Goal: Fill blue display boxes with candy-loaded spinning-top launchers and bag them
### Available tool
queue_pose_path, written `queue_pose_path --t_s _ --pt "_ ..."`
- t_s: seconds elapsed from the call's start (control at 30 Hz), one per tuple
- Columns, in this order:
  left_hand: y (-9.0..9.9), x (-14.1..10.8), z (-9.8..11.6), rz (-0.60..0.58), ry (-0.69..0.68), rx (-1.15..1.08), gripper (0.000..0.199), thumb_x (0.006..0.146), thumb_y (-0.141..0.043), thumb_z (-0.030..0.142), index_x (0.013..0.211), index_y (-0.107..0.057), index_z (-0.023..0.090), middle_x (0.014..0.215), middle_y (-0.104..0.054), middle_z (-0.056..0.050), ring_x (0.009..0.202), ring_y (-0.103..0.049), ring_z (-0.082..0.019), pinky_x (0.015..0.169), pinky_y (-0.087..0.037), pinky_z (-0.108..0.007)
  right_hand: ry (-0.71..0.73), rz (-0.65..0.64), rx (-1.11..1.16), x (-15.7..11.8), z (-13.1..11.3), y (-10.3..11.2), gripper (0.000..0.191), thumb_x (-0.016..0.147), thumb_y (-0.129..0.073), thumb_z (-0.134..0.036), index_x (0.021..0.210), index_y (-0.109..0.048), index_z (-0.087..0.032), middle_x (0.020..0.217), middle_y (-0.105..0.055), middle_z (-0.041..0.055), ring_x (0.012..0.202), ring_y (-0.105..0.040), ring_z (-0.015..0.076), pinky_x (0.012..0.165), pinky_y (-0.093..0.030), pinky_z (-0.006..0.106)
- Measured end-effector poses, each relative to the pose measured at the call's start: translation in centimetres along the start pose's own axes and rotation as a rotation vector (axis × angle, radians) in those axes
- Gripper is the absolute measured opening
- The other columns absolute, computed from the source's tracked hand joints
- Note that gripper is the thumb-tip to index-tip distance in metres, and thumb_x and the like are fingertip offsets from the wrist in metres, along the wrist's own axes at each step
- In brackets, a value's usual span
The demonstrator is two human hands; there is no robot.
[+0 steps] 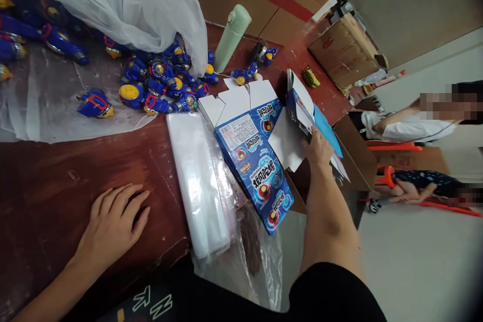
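My left hand (115,221) lies on the brown-red table with its fingers a little apart, holding nothing. On the right, my right hand (319,148) reaches out with its fingers closed on the edge of a stack of flattened printed boxes (301,105); the fingertips are partly hidden. Nearer to me is another pile of flat blue toy boxes (260,166) with white flaps. A stack of clear plastic bags (198,186) lies between my left hand and that pile. Blue and yellow toys (162,78), with red bands, are heaped at the back left.
A translucent plastic sheet (151,0) drapes around the toys. A pale green bottle (232,37) stands behind them. An open carton (352,156) is just beyond my right hand. Large cartons (241,0) rise at the back. Two people sit on the right.
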State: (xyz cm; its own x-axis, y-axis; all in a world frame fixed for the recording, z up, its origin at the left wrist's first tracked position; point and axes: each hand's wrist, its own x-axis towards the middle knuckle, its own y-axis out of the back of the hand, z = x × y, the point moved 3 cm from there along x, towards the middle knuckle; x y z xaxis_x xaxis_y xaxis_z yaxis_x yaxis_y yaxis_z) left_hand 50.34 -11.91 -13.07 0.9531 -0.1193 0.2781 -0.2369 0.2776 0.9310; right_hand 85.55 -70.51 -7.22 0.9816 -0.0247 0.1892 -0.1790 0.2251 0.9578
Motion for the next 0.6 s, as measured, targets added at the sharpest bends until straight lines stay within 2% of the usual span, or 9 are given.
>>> queue_pose_path --t_s 0.07,0.2,0.33,0.4,0.47,0.53,0.6 --pt "-0.1 0.0 -0.1 -0.003 0.003 -0.006 0.032 0.103 -0.062 0.028 0.131 -0.068 0.016 0.139 -0.068 -0.018 0.125 -0.063 -0.042 0.114 -0.044 -0.064 0.002 0.035 -0.013 -0.4 0.7 2.1 0.065 0.101 -0.052 -0.039 0.159 -0.052 -0.009 0.142 -0.069 0.0298 0.118 -0.07 0.0397 0.097 -0.055 0.05" --pt "-0.2 0.0 0.0 -0.015 0.016 -0.016 0.032 0.103 -0.061 0.029 0.131 -0.069 0.015 0.14 -0.068 -0.017 0.126 -0.062 -0.042 0.115 -0.043 -0.062 0.046 0.11 -0.018 -2.0 1.4 6.9 0.062 0.101 -0.054 -0.044 0.157 -0.056 -0.016 0.136 -0.074 0.0237 0.112 -0.072 0.0351 0.09 -0.053 0.044" --pt "-0.3 0.1 0.0 -0.026 0.031 -0.016 0.031 0.104 -0.06 0.03 0.129 -0.071 0.015 0.14 -0.068 -0.017 0.129 -0.061 -0.041 0.118 -0.041 -0.061 0.081 0.221 0.001 -5.5 0.6 10.4 0.061 0.1 -0.057 -0.047 0.155 -0.059 -0.02 0.134 -0.076 0.021 0.112 -0.074 0.034 0.088 -0.053 0.043" --pt "-0.2 0.2 -0.2 -0.024 0.035 -0.047 0.031 0.105 -0.06 0.032 0.129 -0.07 0.016 0.139 -0.069 -0.016 0.13 -0.062 -0.04 0.118 -0.042 -0.06 0.099 0.234 0.01 -8.0 -0.8 10.9 0.062 0.1 -0.058 -0.049 0.155 -0.058 -0.02 0.136 -0.075 0.0211 0.116 -0.073 0.0349 0.091 -0.054 0.043" --pt "0.2 0.3 -0.5 0.013 0.059 -0.117 0.031 0.105 -0.061 0.033 0.129 -0.069 0.016 0.136 -0.071 -0.016 0.127 -0.064 -0.038 0.115 -0.045 -0.059 0.139 0.221 0.025 -10.8 -2.9 10.4 0.061 0.099 -0.061 -0.049 0.151 -0.06 -0.017 0.138 -0.074 0.0219 0.12 -0.072 0.0358 0.094 -0.055 0.043" --pt "0.9 0.6 -0.5 0.101 0.093 -0.194 0.032 0.104 -0.063 0.034 0.13 -0.068 0.016 0.134 -0.072 -0.016 0.123 -0.068 -0.036 0.112 -0.049 -0.056 0.209 0.157 0.056 -13.5 -5.7 9.0 0.056 0.097 -0.063 -0.045 0.145 -0.064 -0.016 0.141 -0.072 0.0211 0.124 -0.071 0.035 0.096 -0.055 0.041" --pt "1.7 1.4 0.8 0.182 0.041 -0.253 0.034 0.103 -0.065 0.033 0.132 -0.066 0.016 0.134 -0.073 -0.016 0.124 -0.069 -0.034 0.114 -0.049 -0.054 0.272 0.082 0.091 -15.7 -8.6 7.1 0.051 0.097 -0.062 -0.041 0.143 -0.066 -0.018 0.144 -0.071 0.0178 0.126 -0.069 0.0331 0.097 -0.056 0.04"
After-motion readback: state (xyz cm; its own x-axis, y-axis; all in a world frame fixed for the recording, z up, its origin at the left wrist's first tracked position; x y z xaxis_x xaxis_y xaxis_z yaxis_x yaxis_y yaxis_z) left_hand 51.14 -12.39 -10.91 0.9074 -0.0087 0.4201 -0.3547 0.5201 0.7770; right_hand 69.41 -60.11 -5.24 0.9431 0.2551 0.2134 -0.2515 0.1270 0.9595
